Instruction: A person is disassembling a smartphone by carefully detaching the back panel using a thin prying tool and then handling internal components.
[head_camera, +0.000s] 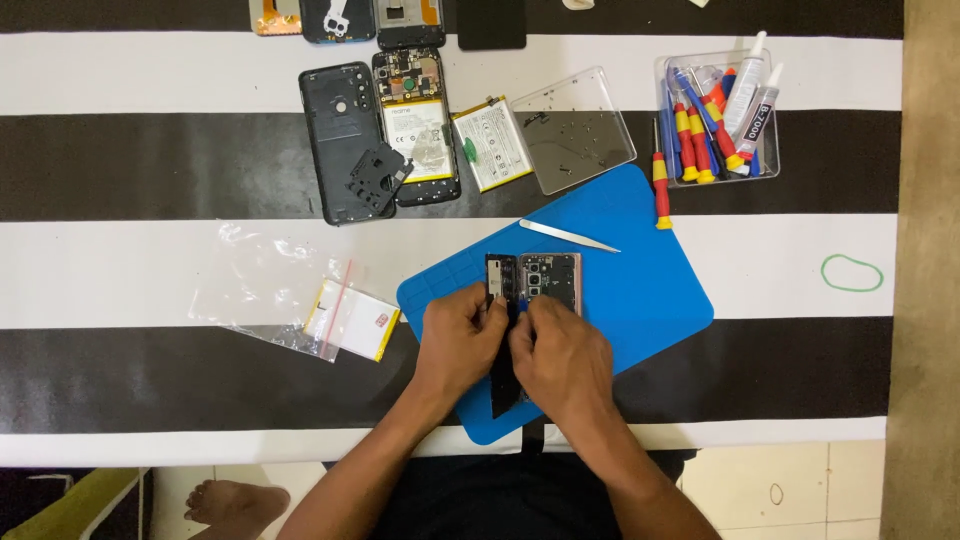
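Pinching an opened smartphone (548, 280) between your left hand (460, 340) and right hand (560, 360) on the blue mat (650, 290); hold its rigid edges, since the exposed boards look fragile.

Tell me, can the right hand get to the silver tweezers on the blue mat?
Probably yes. The tweezers lie bare on the blue mat, just beyond the opened phone that the right hand is busy with. Nothing stands between them.
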